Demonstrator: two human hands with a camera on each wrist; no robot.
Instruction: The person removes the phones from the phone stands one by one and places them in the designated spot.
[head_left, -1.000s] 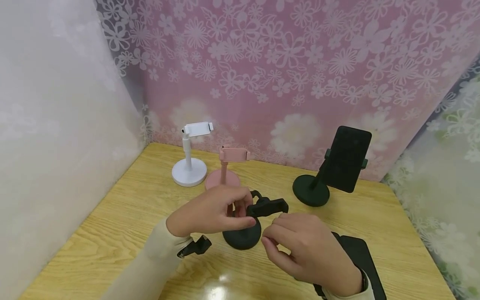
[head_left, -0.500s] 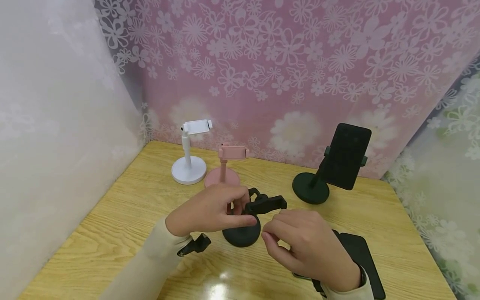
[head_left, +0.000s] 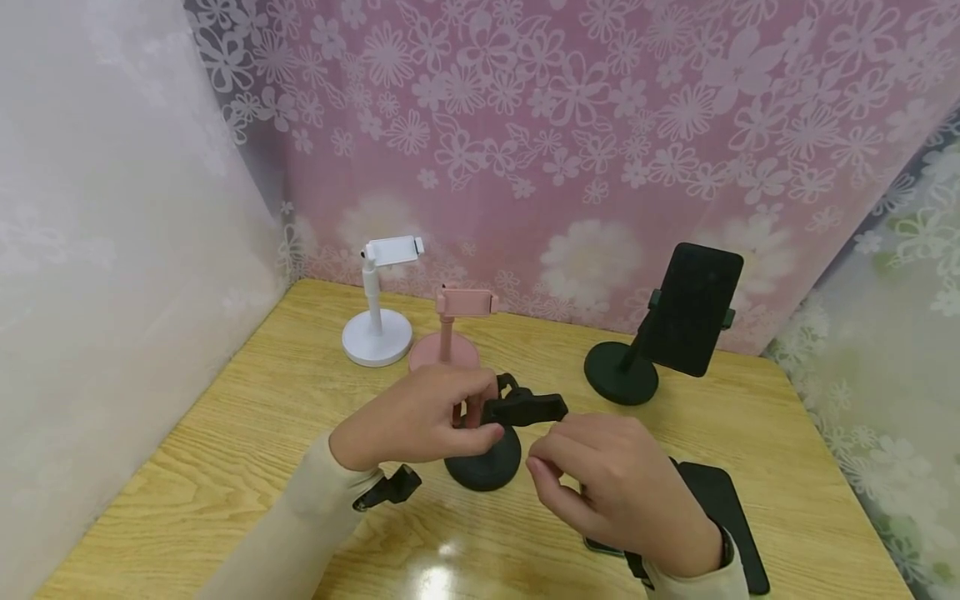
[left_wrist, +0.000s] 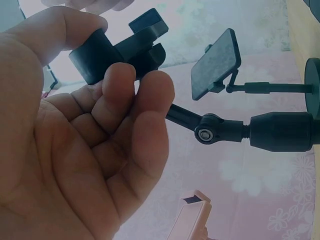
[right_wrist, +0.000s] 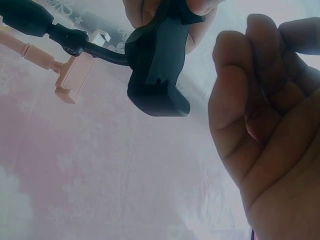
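Observation:
A black phone stand rises from its round base (head_left: pixel 483 468) on the table, in front of me. My left hand (head_left: pixel 423 417) pinches the left end of its phone clamp (head_left: pixel 531 409) between thumb and fingers. The left wrist view shows the thumb and fingertips on the clamp (left_wrist: pixel 92 57), above the jointed arm (left_wrist: pixel 205 131). No phone sits in this clamp. My right hand (head_left: pixel 611 483) hovers by the clamp's right end, fingers loosely curled around nothing. In the right wrist view, a gap separates these fingers from the clamp (right_wrist: pixel 160 65).
Behind stand a white phone stand (head_left: pixel 377 337) and a pink one (head_left: pixel 467 303). At back right, a dark green stand (head_left: pixel 621 375) holds a black phone (head_left: pixel 692 308). Flat black phone-shaped things, one of them (head_left: pixel 723 521) plainly visible, lie partly under my right hand.
The clamp has turned slightly in my left hand and now lies more level, its right end a little further left. The right hand has barely moved. The head view has tilted down slightly.

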